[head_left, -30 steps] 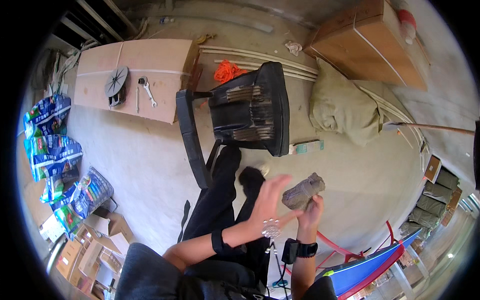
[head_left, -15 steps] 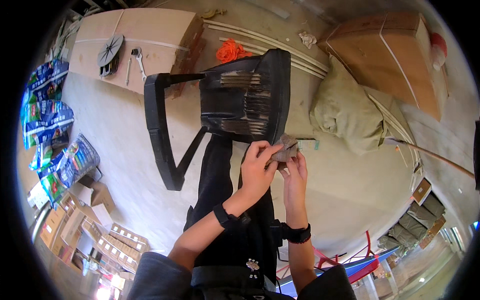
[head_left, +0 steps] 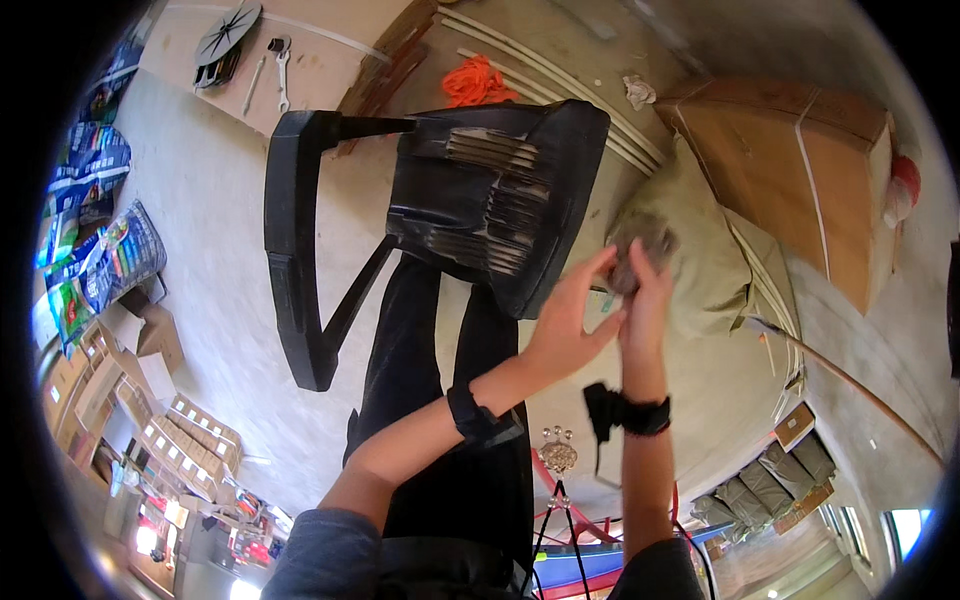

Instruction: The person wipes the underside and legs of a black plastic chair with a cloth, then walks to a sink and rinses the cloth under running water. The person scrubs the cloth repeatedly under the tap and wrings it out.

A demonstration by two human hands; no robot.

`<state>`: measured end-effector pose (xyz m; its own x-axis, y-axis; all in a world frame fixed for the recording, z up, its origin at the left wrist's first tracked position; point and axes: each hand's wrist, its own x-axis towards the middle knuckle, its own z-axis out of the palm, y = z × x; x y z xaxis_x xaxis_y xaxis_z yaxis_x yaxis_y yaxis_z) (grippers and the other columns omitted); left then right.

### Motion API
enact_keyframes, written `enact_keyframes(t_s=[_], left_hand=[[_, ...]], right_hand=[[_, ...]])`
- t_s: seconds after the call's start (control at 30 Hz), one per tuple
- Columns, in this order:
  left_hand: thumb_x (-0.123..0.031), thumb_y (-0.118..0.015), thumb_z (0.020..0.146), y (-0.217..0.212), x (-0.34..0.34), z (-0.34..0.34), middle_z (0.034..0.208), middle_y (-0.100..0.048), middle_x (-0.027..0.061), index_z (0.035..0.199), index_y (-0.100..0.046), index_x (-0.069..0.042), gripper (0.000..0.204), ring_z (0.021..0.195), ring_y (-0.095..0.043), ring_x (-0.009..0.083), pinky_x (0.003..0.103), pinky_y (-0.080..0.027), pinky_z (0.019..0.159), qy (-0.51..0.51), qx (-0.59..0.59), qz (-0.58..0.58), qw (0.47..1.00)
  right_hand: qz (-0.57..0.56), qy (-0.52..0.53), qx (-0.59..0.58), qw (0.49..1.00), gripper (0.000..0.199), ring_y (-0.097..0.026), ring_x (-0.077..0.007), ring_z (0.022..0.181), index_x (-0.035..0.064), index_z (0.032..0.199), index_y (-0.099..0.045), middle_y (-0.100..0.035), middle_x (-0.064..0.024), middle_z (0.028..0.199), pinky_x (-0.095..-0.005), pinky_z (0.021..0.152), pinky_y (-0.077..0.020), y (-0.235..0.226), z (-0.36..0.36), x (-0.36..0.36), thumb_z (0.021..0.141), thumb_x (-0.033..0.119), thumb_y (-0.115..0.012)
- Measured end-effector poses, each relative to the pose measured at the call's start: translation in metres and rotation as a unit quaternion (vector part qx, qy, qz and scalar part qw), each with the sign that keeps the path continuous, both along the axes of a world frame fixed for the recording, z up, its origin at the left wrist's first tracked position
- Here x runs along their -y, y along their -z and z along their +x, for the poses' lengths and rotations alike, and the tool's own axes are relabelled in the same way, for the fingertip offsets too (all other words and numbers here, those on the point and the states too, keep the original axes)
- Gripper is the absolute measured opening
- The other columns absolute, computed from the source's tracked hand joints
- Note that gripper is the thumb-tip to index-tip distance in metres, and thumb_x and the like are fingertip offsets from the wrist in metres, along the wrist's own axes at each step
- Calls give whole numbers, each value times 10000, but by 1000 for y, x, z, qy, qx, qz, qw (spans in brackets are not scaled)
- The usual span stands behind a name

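A crumpled grey-brown rag [head_left: 645, 258], blurred by motion, is held up in front of me, right of the black plastic piece. My right hand [head_left: 645, 310] is closed round its lower part. My left hand [head_left: 570, 320] is beside it, thumb and fingers apart, with fingertips at the rag's left edge; whether they press on it is hard to tell. Left of both hands, the black plastic piece [head_left: 420, 195] lies over my legs. It has a ribbed, dusty middle and an angular loop frame [head_left: 290, 220] on its left side.
A large cardboard box [head_left: 330, 60] at the far left bears a wrench [head_left: 283, 75] and a grey disc [head_left: 228, 35]. Orange cord [head_left: 475, 82] and pale rods [head_left: 560, 90] lie beyond the black piece. At right are a greenish sack [head_left: 690, 240] and another carton [head_left: 780, 170].
Both hands have moved right and slightly up with the rag, away from the black piece's edge. My left hand's fingers have spread from their grip on the rag. The view has shifted.
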<state>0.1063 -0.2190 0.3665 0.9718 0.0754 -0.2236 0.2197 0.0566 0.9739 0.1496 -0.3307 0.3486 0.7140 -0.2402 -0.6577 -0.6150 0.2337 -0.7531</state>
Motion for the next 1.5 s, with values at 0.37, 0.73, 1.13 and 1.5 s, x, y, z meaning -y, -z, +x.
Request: enact_keyframes(t_s=[0.37,0.73,1.13,1.5], left_hand=[[-263,-516,868,118,-24,52,1372,-337,150,1313,-344,-27,532,1258,-334,302,433,-272,1012,-57,10,457,888],[-279,-483,873,128,-24,45,1392,-313,141,1318,-335,-19,536,1288,-293,296,417,-234,1037,-37,-7,450,892],[-142,-466,849,127,-24,46,1361,-348,177,1307,-324,20,506,1265,-317,337,425,-234,1036,-79,30,379,922],[-83,-425,883,115,-28,23,1322,-410,174,1237,-431,-1,363,1254,-344,344,411,-250,1031,-46,147,310,938]], right_hand=[[-313,-549,51,773,605,-559,-306,947,-24,1093,-567,-601,-198,1038,-355,843,-408,118,243,-21,664,401,-614],[-289,-384,147,865,361,-586,-228,757,-2,932,-639,-636,-127,847,-304,728,-433,111,188,-45,656,231,-631],[-358,-411,432,719,426,-436,-267,1154,147,999,-628,-535,-23,1151,-507,1011,-251,113,121,-26,587,44,-658],[-359,-457,401,708,446,-384,-226,1213,134,1051,-581,-497,-15,1196,-525,1027,-208,101,-23,-3,615,86,-663]])
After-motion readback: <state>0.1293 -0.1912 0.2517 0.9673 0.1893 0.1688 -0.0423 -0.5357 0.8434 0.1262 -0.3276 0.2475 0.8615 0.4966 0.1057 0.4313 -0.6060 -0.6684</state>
